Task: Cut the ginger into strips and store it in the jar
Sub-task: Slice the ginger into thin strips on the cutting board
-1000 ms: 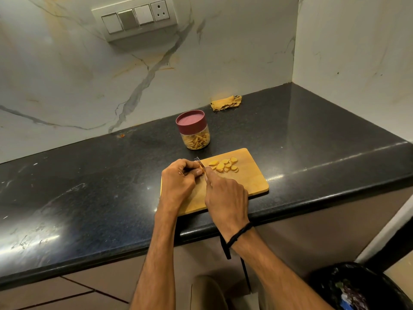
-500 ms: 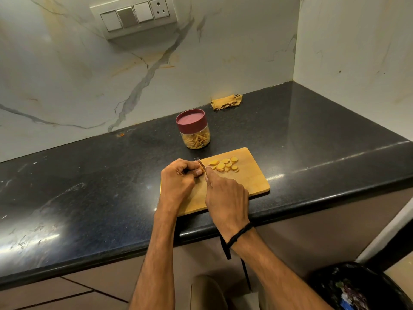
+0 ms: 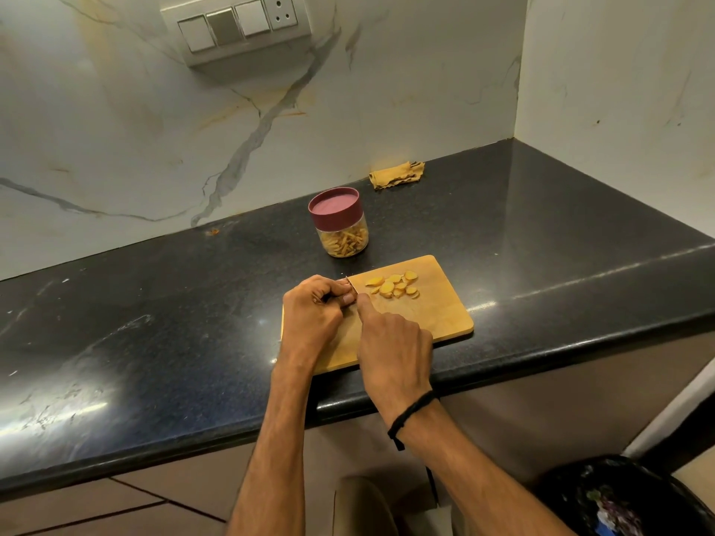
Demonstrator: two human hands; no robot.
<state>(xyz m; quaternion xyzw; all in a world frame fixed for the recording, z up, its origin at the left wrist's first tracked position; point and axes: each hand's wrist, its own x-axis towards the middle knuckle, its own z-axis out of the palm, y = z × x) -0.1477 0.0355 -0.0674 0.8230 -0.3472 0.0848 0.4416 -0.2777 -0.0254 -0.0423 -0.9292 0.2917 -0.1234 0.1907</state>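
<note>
Right grip [image 3: 390, 342] holds one knife [image 3: 350, 286]; one jar [image 3: 342, 230] (lidded).

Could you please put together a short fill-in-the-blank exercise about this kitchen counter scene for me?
1. The round ginger slices lie on the wooden ____.
2. The jar is closed with a maroon ____.
3. The right hand grips a ____, with only its blade tip showing.
4. A crumpled yellow ____ lies on the countertop near the wall.
Missing words: cutting board; lid; knife; cloth.
</note>
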